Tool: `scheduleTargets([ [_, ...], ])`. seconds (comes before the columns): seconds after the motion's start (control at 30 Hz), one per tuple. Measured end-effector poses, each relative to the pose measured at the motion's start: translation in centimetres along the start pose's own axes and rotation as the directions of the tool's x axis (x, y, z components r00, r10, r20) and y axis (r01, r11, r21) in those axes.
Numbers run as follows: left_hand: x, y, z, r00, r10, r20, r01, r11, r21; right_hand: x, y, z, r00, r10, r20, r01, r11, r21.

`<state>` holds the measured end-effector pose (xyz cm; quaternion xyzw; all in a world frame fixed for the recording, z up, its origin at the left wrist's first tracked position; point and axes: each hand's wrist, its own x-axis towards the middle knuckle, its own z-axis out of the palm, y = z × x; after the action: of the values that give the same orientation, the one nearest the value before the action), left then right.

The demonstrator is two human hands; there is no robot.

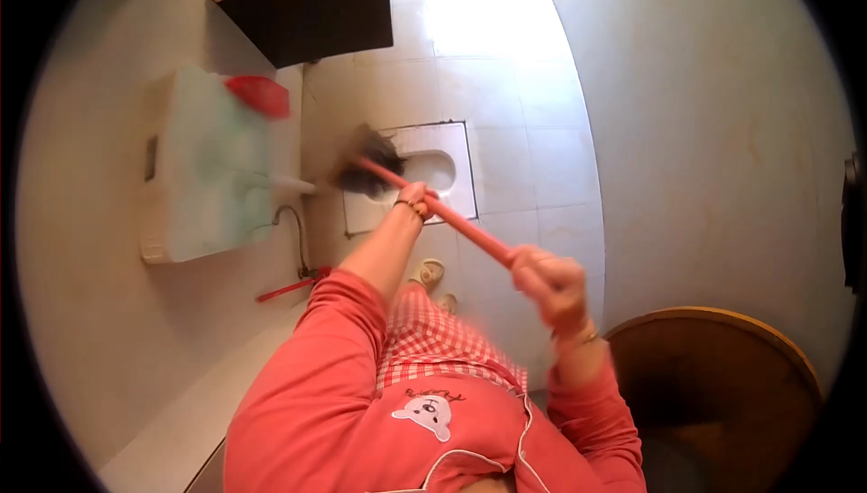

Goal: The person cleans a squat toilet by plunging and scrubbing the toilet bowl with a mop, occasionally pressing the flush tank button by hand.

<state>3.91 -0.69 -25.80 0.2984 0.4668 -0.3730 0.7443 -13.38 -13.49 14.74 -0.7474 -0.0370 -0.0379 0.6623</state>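
The red pole [477, 238] slants over the floor [562, 172], its dark, blurred head [368, 159] across the left edge of the white squat pan [459, 136]. The left hand [417, 199] has its fingers closed round the shaft near the head; the right hand [551, 281] is wrapped round the upper end, its fingers blurred. The pole looks light, stiff and smooth, perhaps slippery when wet; the head seems soft and probably heavier if soaked, so two spaced holds on the shaft suit it. No brand shows; small lettering above the bear patch [429, 413] on the red top [352, 430] cannot be read surely.
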Motion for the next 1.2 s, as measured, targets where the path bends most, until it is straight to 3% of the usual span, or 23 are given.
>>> scheduleTargets([
  [0.03,3.7,-1.4,-0.3,0.998,-0.035,0.054,0.017,0.953,0.303,-0.1,-0.2,-0.7,0.999,0.02,-0.037,-0.021,1.0,-0.011],
  [0.1,-0.8,-4.1,5.0,0.996,0.082,-0.048,-0.074,0.987,0.144,-1.3,-1.2,-1.9,0.991,0.065,-0.119,-0.076,0.993,-0.09],
  [0.13,-0.4,-3.8,4.8,0.98,-0.144,0.138,0.051,0.849,0.525,-2.0,-1.4,-2.3,0.99,0.074,-0.124,-0.085,0.993,-0.088],
  [0.17,-6.1,-5.5,8.2,0.999,-0.025,-0.022,0.026,0.995,0.093,-2.9,-1.6,-2.5,0.964,0.092,-0.251,-0.113,0.991,-0.07],
  [0.2,-8.4,-6.4,9.4,1.0,-0.012,-0.015,0.016,0.956,0.294,-4.0,-1.9,-2.5,0.922,0.109,-0.372,-0.138,0.989,-0.051],
  [0.23,-6.8,-7.9,9.1,0.998,-0.025,0.05,0.003,0.916,0.402,-5.2,-1.9,-2.7,0.921,0.112,-0.374,-0.141,0.989,-0.05],
  [0.33,-9.0,-11.4,9.9,0.997,-0.06,0.044,0.033,0.888,0.458,-8.8,-1.8,-2.5,0.868,0.108,-0.485,-0.136,0.99,-0.023],
  [0.4,-9.5,-14.0,9.7,0.993,-0.121,0.011,0.101,0.874,0.474,-10.5,-3.0,-1.5,0.761,0.136,-0.634,-0.171,0.985,0.007],
  [0.5,-11.0,-17.5,9.2,0.98,-0.182,-0.078,0.193,0.797,0.572,-13.9,-4.0,-0.6,0.683,0.181,-0.708,-0.244,0.97,0.012],
  [0.6,-12.6,-20.1,7.6,0.947,-0.279,-0.16,0.319,0.759,0.567,-17.6,-4.6,0.3,0.7,0.19,-0.688,-0.199,0.978,0.067],
  [0.63,-11.0,-21.2,6.0,0.909,-0.386,-0.159,0.41,0.752,0.516,-18.7,-4.7,0.6,0.704,0.214,-0.677,-0.217,0.973,0.082],
  [0.7,-13.6,-22.5,4.9,0.946,-0.271,-0.179,0.322,0.716,0.62,-20.2,-5.2,1.1,0.706,0.199,-0.68,-0.179,0.979,0.101],
  [0.8,-13.6,-24.6,2.8,0.933,-0.311,-0.181,0.347,0.642,0.684,-21.3,-7.2,1.1,0.712,0.203,-0.672,-0.123,0.979,0.164],
  [0.9,-13.6,-27.2,0.0,0.958,-0.263,-0.117,0.266,0.654,0.708,-23.2,-7.9,0.8,0.638,0.238,-0.732,-0.08,0.967,0.244],
  [0.97,-6.7,-31.3,-5.5,0.985,-0.108,0.134,-0.038,0.624,0.781,-24.2,-7.5,0.2,0.675,0.211,-0.707,-0.036,0.966,0.254],
  [1.0,-7.7,-30.9,-6.2,0.986,-0.071,0.149,-0.063,0.672,0.738,-24.7,-7.3,-0.2,0.703,0.186,-0.687,0.005,0.964,0.266],
  [1.03,-12.8,-28.2,-4.7,0.994,-0.083,0.075,0.017,0.773,0.635,-25.1,-7.4,-0.9,0.699,0.187,-0.69,0.007,0.963,0.268],
  [1.1,-24.4,-21.9,-0.9,0.992,-0.107,-0.074,0.126,0.925,0.358,-25.2,-7.4,-2.3,0.836,0.196,-0.513,-0.079,0.967,0.241],
  [1.13,-24.2,-21.2,-2.2,0.992,-0.107,-0.07,0.124,0.939,0.319,-25.1,-7.2,-2.6,0.825,0.238,-0.513,-0.1,0.954,0.283],
  [1.2,-24.6,-19.6,-3.8,0.993,-0.078,-0.088,0.099,0.959,0.265,-23.6,-6.9,-2.9,0.898,0.244,-0.365,-0.139,0.947,0.291],
])
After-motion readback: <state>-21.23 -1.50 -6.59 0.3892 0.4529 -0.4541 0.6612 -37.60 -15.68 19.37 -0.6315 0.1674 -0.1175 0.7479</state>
